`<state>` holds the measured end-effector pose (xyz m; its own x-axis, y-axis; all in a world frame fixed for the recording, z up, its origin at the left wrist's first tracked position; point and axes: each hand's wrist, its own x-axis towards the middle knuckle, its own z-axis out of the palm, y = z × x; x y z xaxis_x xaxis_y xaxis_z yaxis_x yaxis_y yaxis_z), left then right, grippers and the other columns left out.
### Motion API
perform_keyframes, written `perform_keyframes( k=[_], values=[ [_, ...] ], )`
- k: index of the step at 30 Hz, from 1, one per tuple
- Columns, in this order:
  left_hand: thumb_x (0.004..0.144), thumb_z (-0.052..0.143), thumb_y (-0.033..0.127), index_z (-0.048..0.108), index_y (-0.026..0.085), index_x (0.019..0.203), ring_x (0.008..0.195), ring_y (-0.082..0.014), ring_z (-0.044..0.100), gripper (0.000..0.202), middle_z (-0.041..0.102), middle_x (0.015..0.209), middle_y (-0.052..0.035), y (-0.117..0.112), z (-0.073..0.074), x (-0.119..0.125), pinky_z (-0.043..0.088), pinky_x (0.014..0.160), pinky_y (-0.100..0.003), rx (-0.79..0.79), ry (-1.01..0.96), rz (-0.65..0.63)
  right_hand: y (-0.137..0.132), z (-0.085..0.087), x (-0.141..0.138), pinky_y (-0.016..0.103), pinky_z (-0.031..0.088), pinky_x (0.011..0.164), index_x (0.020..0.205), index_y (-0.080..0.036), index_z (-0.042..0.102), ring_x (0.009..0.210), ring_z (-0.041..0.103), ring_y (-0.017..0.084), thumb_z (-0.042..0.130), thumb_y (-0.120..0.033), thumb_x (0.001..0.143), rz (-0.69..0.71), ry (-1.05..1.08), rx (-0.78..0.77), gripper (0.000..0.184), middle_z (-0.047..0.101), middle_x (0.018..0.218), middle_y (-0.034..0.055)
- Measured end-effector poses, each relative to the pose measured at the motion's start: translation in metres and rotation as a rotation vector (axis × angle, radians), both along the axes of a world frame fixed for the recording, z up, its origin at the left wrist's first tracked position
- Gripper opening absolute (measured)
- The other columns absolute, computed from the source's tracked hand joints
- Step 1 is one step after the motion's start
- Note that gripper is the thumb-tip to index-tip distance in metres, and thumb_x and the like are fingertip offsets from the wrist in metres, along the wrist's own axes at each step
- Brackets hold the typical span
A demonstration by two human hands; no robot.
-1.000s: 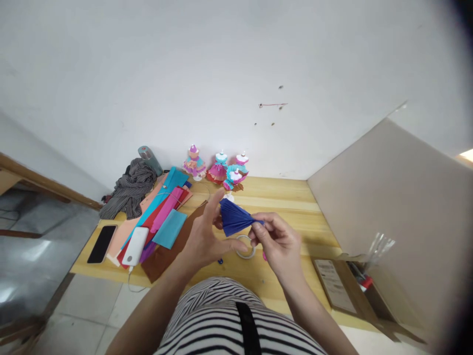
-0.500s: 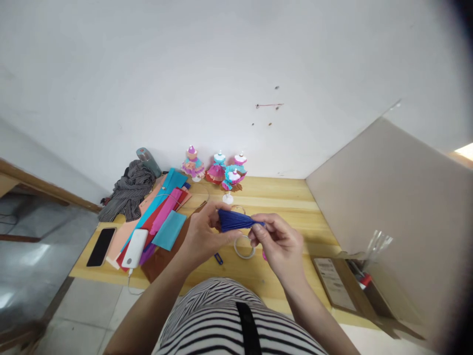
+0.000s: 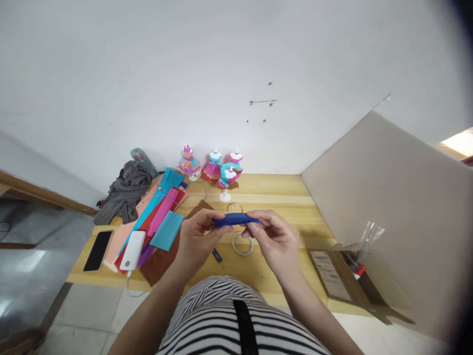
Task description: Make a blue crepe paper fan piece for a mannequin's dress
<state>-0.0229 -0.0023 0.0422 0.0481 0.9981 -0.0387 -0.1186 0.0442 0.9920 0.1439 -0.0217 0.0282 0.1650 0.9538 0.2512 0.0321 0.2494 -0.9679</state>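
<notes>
A pleated strip of blue crepe paper [image 3: 235, 220] is stretched between my two hands above the table. My left hand [image 3: 201, 236] pinches its left end, and my right hand [image 3: 275, 239] pinches the right end between thumb and fingers. Below the paper, a white ring of tape [image 3: 242, 252] lies flat on the wood. Beside it on the left is a small blue cutter-like tool [image 3: 217, 255]. Behind my hands stand several small dress-form figures [image 3: 229, 173] in ruffled paper skirts.
Coloured crepe paper sheets [image 3: 167, 231] lie piled on the left, with a white power bank [image 3: 133, 250] on top. A phone [image 3: 98, 250], striped cloth [image 3: 129, 190] and flask [image 3: 143, 161] are nearby. At the right edge sits an open cardboard box [image 3: 342, 276] by a partition [image 3: 380, 192].
The blue paper has gone from a fan, wide on the left, to a narrow band. My left fingers have closed on its left end. The view has shifted slightly.
</notes>
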Motion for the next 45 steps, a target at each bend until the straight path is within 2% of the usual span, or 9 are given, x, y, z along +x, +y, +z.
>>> perform_keyframes(
  k=[7,12,19,29,33,36,40,43,45],
  values=[
    [0.058,0.085,0.014,0.076,0.02,0.075,0.066,-0.0175,0.069,0.02,0.073,0.074,-0.0033,-0.001,-0.01,-0.01,0.055,0.069,-0.027,0.067,0.045,-0.019,0.002,0.003,0.007,0.025,0.055,0.05,0.098,-0.021,0.067,0.052,0.066,0.013,0.07,-0.027,0.08,0.115,0.055,-0.01,0.019,0.069,0.072,0.0001],
    [0.052,0.088,0.013,0.075,0.019,0.071,0.061,-0.0173,0.068,0.024,0.073,0.072,-0.0037,0.001,-0.007,-0.014,0.056,0.065,-0.027,0.019,0.018,-0.032,0.003,0.002,0.015,0.028,0.057,0.057,0.103,-0.021,0.068,0.063,0.067,0.016,0.072,-0.031,0.079,0.211,-0.032,0.029,0.026,0.07,0.076,0.0026],
    [0.059,0.086,0.021,0.074,0.017,0.072,0.056,-0.0168,0.069,0.019,0.071,0.063,-0.0029,0.003,-0.001,-0.013,0.055,0.059,-0.026,-0.016,0.004,-0.087,0.001,0.001,0.025,0.03,0.055,0.068,0.119,-0.026,0.065,0.074,0.065,0.018,0.069,-0.025,0.08,0.181,-0.307,0.125,0.04,0.07,0.086,0.004],
    [0.06,0.086,0.022,0.071,0.017,0.072,0.058,-0.0191,0.072,0.02,0.07,0.065,-0.0012,0.003,-0.006,-0.014,0.059,0.061,-0.028,-0.055,-0.105,-0.092,0.003,0.002,0.024,0.028,0.055,0.067,0.123,-0.026,0.062,0.07,0.064,0.016,0.068,-0.022,0.08,0.196,-0.346,0.153,0.044,0.068,0.082,0.002],
    [0.058,0.087,0.022,0.072,0.016,0.072,0.057,-0.0188,0.071,0.022,0.069,0.065,-0.0008,0.003,-0.003,-0.013,0.06,0.06,-0.029,-0.07,-0.139,-0.098,0.005,0.0,0.023,0.027,0.054,0.065,0.115,-0.025,0.067,0.068,0.063,0.015,0.069,-0.02,0.079,0.202,-0.335,0.153,0.036,0.07,0.081,0.0014],
    [0.055,0.088,0.02,0.072,0.015,0.071,0.059,-0.0181,0.071,0.023,0.069,0.065,-0.0009,0.003,-0.004,-0.014,0.06,0.06,-0.028,-0.071,-0.098,-0.107,0.006,-0.003,0.024,0.027,0.054,0.065,0.101,-0.024,0.072,0.067,0.064,0.016,0.068,-0.02,0.08,0.17,-0.358,0.171,0.022,0.073,0.08,0.0024],
    [0.055,0.087,0.02,0.073,0.015,0.072,0.061,-0.017,0.071,0.023,0.07,0.065,-0.001,0.004,-0.008,-0.017,0.059,0.059,-0.025,-0.033,-0.027,-0.135,0.009,-0.009,0.025,0.026,0.053,0.062,0.095,-0.023,0.072,0.064,0.064,0.015,0.07,-0.018,0.078,0.161,-0.324,0.207,0.018,0.074,0.077,0.0021],
    [0.06,0.085,0.022,0.075,0.016,0.076,0.06,-0.0166,0.07,0.019,0.072,0.067,-0.0021,0.003,-0.012,-0.018,0.058,0.059,-0.025,0.061,0.063,-0.133,0.008,-0.013,0.023,0.026,0.052,0.059,0.088,-0.023,0.073,0.06,0.064,0.015,0.071,-0.016,0.077,0.127,-0.275,0.22,0.013,0.073,0.072,0.0014],
    [0.064,0.083,0.02,0.077,0.018,0.078,0.062,-0.0151,0.07,0.016,0.074,0.07,-0.0024,0.0,-0.014,-0.017,0.059,0.06,-0.023,0.192,0.139,-0.063,0.006,-0.014,0.02,0.027,0.052,0.059,0.088,-0.023,0.074,0.059,0.065,0.016,0.07,-0.015,0.078,0.101,-0.216,0.19,0.013,0.072,0.069,0.0012]
  ],
)
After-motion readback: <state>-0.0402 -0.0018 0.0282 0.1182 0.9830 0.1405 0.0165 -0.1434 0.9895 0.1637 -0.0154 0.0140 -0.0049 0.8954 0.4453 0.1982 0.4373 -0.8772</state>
